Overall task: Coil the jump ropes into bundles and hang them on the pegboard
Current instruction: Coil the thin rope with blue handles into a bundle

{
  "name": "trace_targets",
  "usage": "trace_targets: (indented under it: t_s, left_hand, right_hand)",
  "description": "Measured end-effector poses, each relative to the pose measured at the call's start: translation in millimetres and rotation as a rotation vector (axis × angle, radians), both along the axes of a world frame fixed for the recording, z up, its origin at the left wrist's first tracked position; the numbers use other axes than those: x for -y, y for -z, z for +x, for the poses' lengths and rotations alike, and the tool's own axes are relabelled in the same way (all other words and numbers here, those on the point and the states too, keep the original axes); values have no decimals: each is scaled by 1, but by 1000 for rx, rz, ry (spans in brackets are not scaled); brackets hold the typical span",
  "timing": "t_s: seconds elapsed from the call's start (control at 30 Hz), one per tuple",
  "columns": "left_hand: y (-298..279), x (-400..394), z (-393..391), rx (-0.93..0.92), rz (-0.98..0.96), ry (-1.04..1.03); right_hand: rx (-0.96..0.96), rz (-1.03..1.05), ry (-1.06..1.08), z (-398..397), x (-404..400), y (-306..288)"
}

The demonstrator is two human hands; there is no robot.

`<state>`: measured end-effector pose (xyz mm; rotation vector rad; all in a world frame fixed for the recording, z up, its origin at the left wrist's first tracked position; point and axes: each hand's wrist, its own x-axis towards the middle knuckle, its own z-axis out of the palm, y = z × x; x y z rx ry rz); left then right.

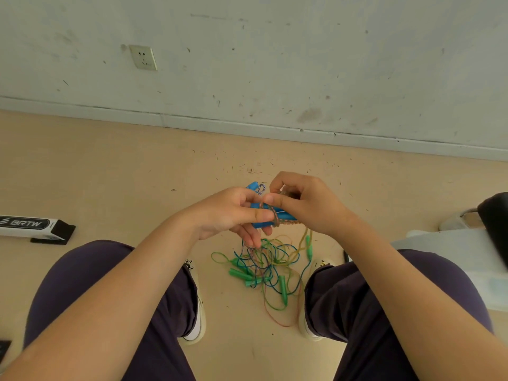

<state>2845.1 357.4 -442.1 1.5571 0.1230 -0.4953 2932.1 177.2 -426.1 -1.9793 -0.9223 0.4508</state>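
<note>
- Holding the blue jump-rope handles (261, 215) between them, both hands meet above the floor (123, 174), in front of the knees.
- Left hand (233, 213) has fingers curled round the blue handles, thumb laid along the top and pointing toward the right hand; the handles' long axis runs roughly left to right, tilted a little down toward the right.
- Right hand (305, 202) pinches the multicoloured cord (277, 218) at the handles' right end, fingers curled over it, so it looks to be the winding hand (a judgement from the pose, not something seen).
- That cord loops round the handles, then hangs down from the grip toward the floor.
- Directly below the hands, between the two shoes, lies the loose tangle of ropes with green handles (264, 270), still uncoiled.
- Next turn likely depends on the cord crossing the handles' axis, with the left hand keeping them steady.
- Pegboard is not in view.
</note>
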Motion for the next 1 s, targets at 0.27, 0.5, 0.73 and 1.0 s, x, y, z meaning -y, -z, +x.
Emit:
trace_targets:
  t_s: [0.27,0.5,0.73,1.0]
  left_hand:
    - [-4,-5,-4,-78,48,228]
    - [-1,3,-4,25,84,98]
    - [-3,2,-1,122,80,-62]
    - [-1,11,2,206,-65,-312]
  right_hand:
    - [-70,-11,-64,-4,3,1]
    - [-49,7,3,4,3,1]
    - [-495,91,21,11,7,-1]
    - [-726,383,-26,3,-4,6]
